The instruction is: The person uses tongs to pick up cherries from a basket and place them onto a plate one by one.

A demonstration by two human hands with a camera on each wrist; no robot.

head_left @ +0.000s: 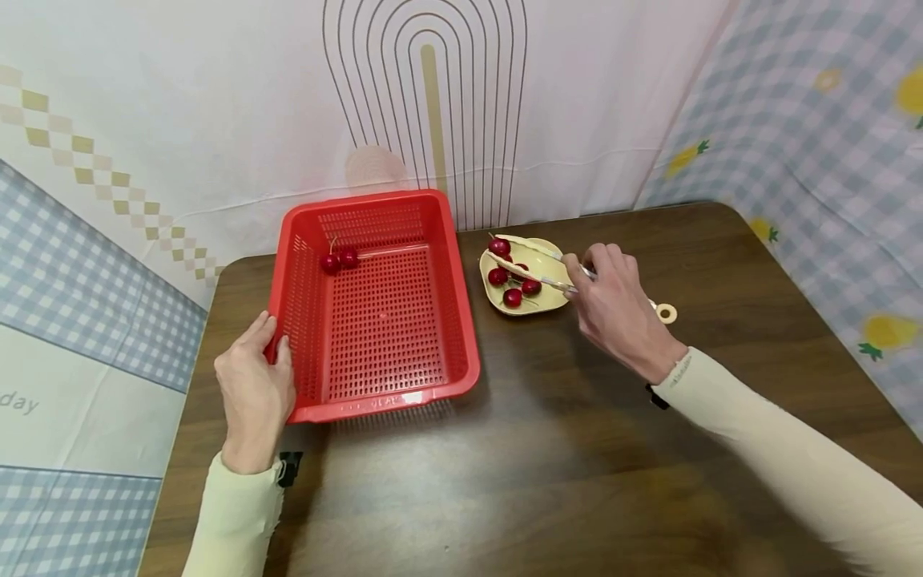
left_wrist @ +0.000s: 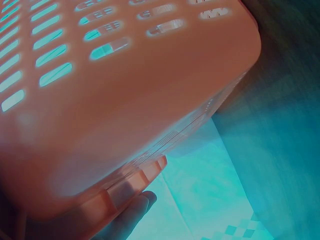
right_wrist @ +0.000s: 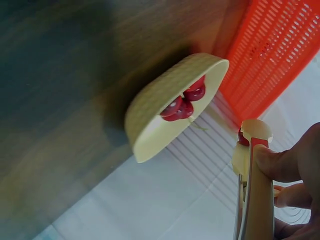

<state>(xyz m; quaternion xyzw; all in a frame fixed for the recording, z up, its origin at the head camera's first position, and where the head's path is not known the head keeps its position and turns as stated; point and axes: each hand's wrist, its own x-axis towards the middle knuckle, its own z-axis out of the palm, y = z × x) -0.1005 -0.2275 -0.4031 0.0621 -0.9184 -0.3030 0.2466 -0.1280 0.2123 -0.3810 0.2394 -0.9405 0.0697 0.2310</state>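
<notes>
My left hand [head_left: 254, 385] grips the left rim of a red plastic basket [head_left: 382, 405], with the thumb on the inner side. Two cherries [head_left: 339, 260] lie in the basket's far left corner. My right hand [head_left: 613, 300] holds a pair of cream-tipped tongs [head_left: 544, 282] over a small pale yellow bowl [head_left: 551, 300]. Between the tong tips is a dark red cherry [right_wrist: 243, 137], raised above the bowl's edge in the right wrist view. Several more cherries [head_left: 513, 297] with thin stems lie in the bowl, just right of the basket.
Everything stands on a dark wooden table [head_left: 447, 497]. A patterned white cloth [head_left: 238, 96] hangs behind its far edge, and checked cloth [head_left: 815, 160] hangs at the right. The tongs' ring end [head_left: 667, 313] sticks out past my right hand.
</notes>
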